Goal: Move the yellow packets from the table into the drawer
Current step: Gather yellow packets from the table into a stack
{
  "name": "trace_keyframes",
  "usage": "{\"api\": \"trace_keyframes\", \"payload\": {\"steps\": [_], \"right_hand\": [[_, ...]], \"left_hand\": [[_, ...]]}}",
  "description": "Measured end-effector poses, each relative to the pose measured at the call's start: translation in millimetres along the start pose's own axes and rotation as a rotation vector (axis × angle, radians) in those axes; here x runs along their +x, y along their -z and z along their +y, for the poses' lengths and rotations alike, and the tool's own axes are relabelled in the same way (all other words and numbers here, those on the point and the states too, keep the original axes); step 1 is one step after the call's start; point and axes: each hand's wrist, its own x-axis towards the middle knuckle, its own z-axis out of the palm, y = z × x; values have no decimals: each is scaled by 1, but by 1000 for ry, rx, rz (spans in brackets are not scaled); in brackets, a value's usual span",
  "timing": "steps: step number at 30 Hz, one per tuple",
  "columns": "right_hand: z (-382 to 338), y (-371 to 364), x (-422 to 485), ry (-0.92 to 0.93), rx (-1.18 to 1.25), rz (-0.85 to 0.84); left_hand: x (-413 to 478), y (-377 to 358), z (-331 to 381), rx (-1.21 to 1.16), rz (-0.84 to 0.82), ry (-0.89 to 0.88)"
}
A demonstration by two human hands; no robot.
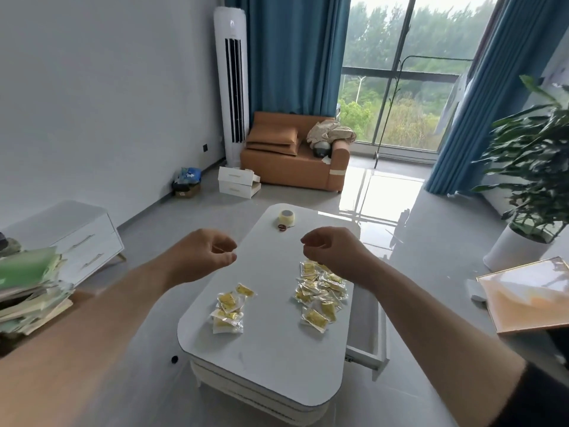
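Note:
Yellow packets in clear wrappers lie in two groups on the white coffee table point(277, 359): a small group point(229, 309) left of the middle and a larger heap point(320, 291) near the right edge. The table's drawer point(368, 340) stands pulled out on the right side; I cannot see inside it. My left hand point(200, 257) hovers above the table's left edge with fingers loosely curled, holding nothing. My right hand point(334, 251) hangs just above the far end of the larger heap, fingers loosely curled, with no packet visibly in it.
A roll of tape point(287, 217) and a small red ring point(281, 227) sit at the table's far end. A stack of papers point(30, 291) lies at the left, a framed board point(529, 300) at the right, a potted plant point(529, 167) beyond it. An orange sofa point(292, 155) stands at the back.

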Motion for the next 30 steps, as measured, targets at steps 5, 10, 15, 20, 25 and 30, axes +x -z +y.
{"api": "trace_keyframes", "payload": {"steps": [5,10,15,20,25,30], "right_hand": [[38,-20,98,-41,-10,-87],[55,-44,172,-60,-4,-180],[60,-66,226,-80,14,-230],[66,-84,270,-125,30,-252],[68,-113,312,-204,18,-230],[74,-156,350,-308,34,-214]], "left_hand": [[83,1,-36,-32,-4,98],[142,2,-75,-90,21,171],[179,4,-113,-100,-61,240],[219,15,-151,-132,-86,249],[272,23,-195,-170,-164,229],[319,22,-241,-201,-265,197]]}}
